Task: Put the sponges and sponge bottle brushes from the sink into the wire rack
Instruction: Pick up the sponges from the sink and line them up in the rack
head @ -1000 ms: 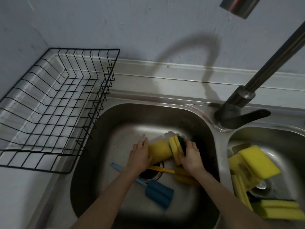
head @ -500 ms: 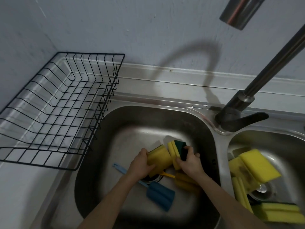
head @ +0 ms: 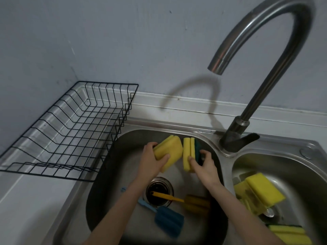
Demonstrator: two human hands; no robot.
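My left hand (head: 151, 160) grips a stack of yellow sponges (head: 170, 149) above the left sink basin (head: 113, 191). Beside it, my right hand (head: 203, 164) holds yellow sponges with a green scouring layer (head: 189, 149), upright. On the basin floor lie a blue sponge bottle brush (head: 168, 221) and a yellow sponge bottle brush (head: 196, 204), its handle across the drain (head: 159, 190). The black wire rack (head: 70, 131) stands on the counter at left, with nothing in it.
The right basin (head: 300, 167) holds several more yellow sponges (head: 261, 191), some with green backs (head: 290, 233). A tall curved steel tap (head: 256, 68) rises between the basins, its spout over the left one. A grey wall runs behind.
Both hands have lifted their sponges off the basin floor and up toward the back of the basin. My view has tilted up, showing the whole tap.
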